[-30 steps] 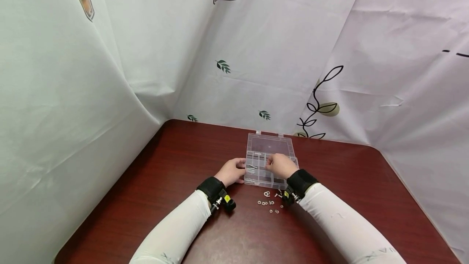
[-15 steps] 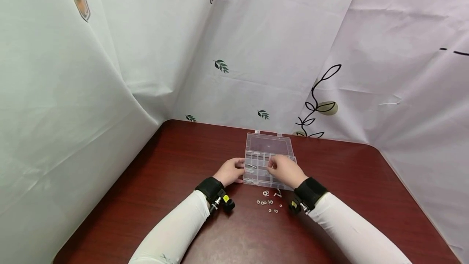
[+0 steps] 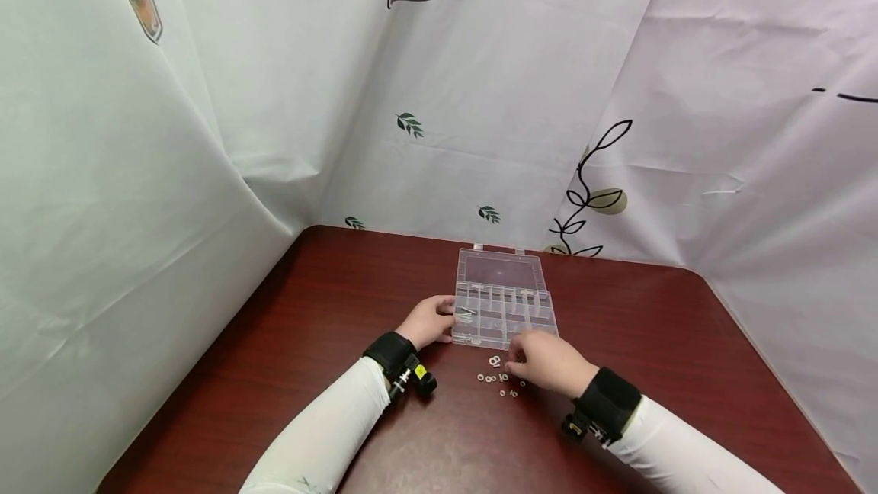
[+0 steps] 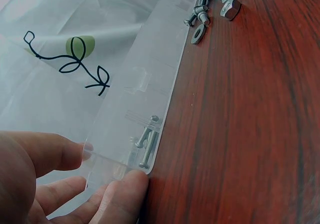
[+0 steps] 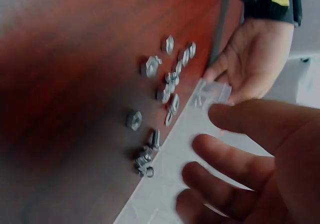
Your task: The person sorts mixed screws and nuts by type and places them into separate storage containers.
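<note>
My left hand [image 3: 424, 322] holds the left end of a clear plastic compartment box [image 3: 492, 324], its thumb and fingers on either side of the end wall in the left wrist view. Long screws [image 4: 150, 144] lie inside at that end. The box's hinged lid [image 3: 501, 271] is folded back flat behind it. My right hand [image 3: 552, 363] hovers at the box's front edge, over loose hardware, its fingers apart with nothing between them in the right wrist view. Hex nuts [image 5: 134, 120], washers [image 4: 198, 34] and short bolts [image 5: 145, 159] lie on the table in front of the box.
The dark red wooden table [image 3: 384, 273] carries the box and hardware. White patterned cloth [image 3: 507, 97] hangs behind the table and along its sides. A wrist camera [image 3: 425, 384] sticks out below the left wrist, near the tabletop.
My right hand has come out of the box's compartments and moved toward me, over the loose hardware, its fingers loosening. The left hand has stayed at the box's left end.
</note>
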Demonstrator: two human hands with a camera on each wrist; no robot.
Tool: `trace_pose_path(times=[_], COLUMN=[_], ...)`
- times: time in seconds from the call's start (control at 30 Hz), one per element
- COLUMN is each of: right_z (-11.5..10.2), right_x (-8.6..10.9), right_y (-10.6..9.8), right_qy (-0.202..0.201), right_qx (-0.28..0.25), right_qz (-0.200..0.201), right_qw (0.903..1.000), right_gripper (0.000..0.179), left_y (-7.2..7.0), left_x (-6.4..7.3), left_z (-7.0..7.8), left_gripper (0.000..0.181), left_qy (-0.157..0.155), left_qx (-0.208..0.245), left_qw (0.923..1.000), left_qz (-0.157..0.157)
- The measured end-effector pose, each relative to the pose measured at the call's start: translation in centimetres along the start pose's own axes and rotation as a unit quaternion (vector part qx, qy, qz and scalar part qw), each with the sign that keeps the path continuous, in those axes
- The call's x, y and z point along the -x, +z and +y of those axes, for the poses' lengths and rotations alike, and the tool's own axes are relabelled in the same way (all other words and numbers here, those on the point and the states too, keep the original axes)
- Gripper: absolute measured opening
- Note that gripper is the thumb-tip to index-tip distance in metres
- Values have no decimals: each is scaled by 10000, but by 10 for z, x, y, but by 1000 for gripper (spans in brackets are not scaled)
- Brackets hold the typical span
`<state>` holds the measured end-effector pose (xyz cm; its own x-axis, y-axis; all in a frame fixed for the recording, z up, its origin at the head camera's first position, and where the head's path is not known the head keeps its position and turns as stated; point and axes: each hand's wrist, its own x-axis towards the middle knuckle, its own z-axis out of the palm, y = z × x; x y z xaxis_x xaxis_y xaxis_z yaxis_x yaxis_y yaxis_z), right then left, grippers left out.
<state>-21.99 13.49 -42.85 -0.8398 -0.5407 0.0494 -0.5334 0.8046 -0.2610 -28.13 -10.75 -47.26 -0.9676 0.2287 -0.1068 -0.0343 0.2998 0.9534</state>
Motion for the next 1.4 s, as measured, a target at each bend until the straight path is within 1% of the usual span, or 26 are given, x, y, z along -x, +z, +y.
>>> trace_pose_path(times=[0.13, 0.27, 0.4, 0.63, 1.07, 1.2, 1.4], right_z=[-2, -3, -1, 0, -2, -3, -2], right_x=[8, 11, 13, 12, 10, 9, 7], right_y=[3, 6, 9, 11, 13, 14, 17], right_qy=[-134, -281, -375, -400, -505, -552, -501], right_qx=[-32, -65, -80, 9, -81, -103, -66], right_qz=[-399, -530, -551, -578, -641, -594, -549], right_qw=[9991, 9982, 9977, 9975, 9966, 9966, 9972], right_gripper=[29, 32, 32, 31, 28, 27, 26], left_y=[0, 0, 1, 1, 0, 0, 0], left_x=[0, 0, 0, 0, 0, 0, -1], left_z=[0, 0, -1, 0, -2, -2, -3], left_gripper=[50, 50, 49, 49, 50, 50, 50], left_qy=[-7, 8, 19, 35, 18, 11, 21], left_qx=[21, 25, 26, -6, -36, -21, 47], left_qw=[10000, 10000, 10000, 10000, 10000, 10000, 10000], left_qz=[-5, 2, -2, -4, -2, 21, 19])
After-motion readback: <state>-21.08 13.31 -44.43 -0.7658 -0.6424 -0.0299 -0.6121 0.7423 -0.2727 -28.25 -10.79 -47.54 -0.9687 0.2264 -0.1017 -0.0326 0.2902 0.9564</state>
